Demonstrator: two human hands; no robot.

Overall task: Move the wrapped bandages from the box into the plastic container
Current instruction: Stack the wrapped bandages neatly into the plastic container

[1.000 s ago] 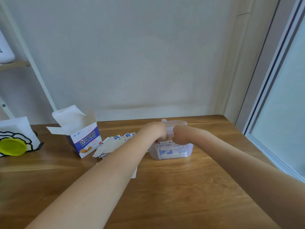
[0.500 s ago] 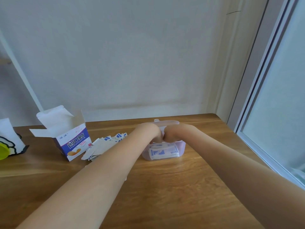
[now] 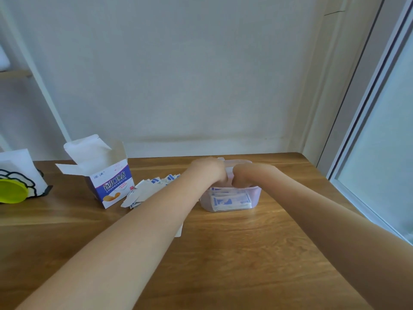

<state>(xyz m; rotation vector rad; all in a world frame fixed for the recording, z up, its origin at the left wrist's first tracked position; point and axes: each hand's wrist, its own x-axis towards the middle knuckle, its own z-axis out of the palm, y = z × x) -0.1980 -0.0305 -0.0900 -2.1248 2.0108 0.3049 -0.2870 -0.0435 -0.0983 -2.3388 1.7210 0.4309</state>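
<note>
both left hand (image 3: 211, 170) and right hand (image 3: 242, 176) curled over plastic container (image 3: 254, 195), grip unclear; wrapped bandages (image 3: 230, 199) inside, light, thin, slippery—best pinched by edges, in stacks.

A home room: a wooden table (image 3: 223, 253) against a plain white wall (image 3: 178, 74), a sliding window (image 3: 380, 130) at right, a shelf (image 3: 13, 73) upper left.

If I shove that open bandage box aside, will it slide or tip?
The bandage box would probably tip or skid: it stands upright with its flaps open and looks like thin card. It is likely light, since many wrapped bandages already lie loose beside it on the table.
</note>
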